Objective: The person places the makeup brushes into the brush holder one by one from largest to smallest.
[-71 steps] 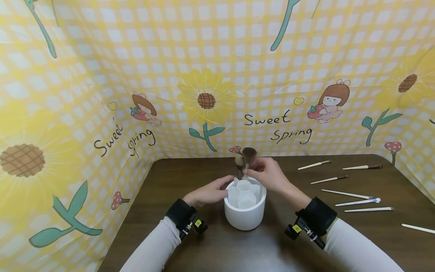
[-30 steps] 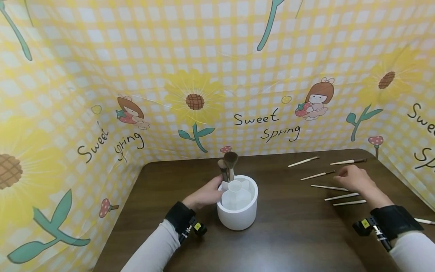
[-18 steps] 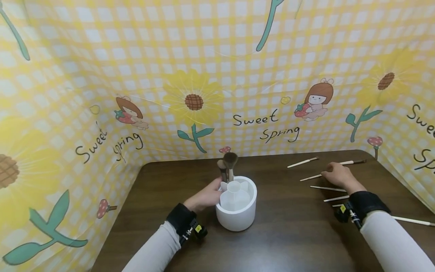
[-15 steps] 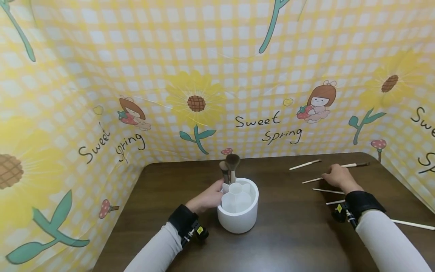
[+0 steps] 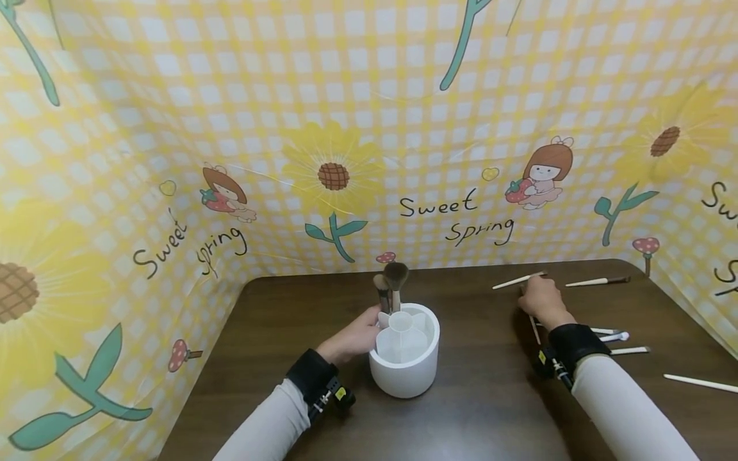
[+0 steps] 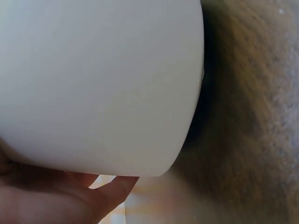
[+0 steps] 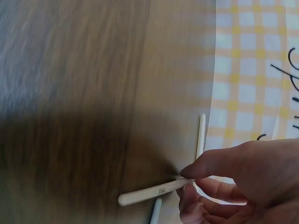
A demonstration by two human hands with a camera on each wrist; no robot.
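Observation:
A white round brush holder (image 5: 403,374) with inner compartments stands on the table. Two makeup brushes stand at its back left: a large fluffy brush (image 5: 396,275) and a smaller brush (image 5: 380,285), bristles up. My left hand (image 5: 353,334) grips the holder's left side; in the left wrist view its fingers (image 6: 112,191) lie along the white wall. To the right, my right hand (image 5: 544,301) pinches a thin makeup brush (image 7: 154,192) between thumb and fingers. Its pale handle points back toward me in the head view, and its bristle end is hidden by the hand.
Beyond the right hand lie a thin brush (image 5: 513,282) and a dark-tipped brush (image 5: 596,282). Several pale brushes (image 5: 631,350) lie partly behind the right wrist, and another white handle (image 5: 700,383) lies at the far right. A yellow checked cloth (image 5: 450,128) hangs behind the table.
My right hand went from the holder to the brushes on the right, took up a thin brush and has moved left with it, turning its handle. The left hand stays at the holder.

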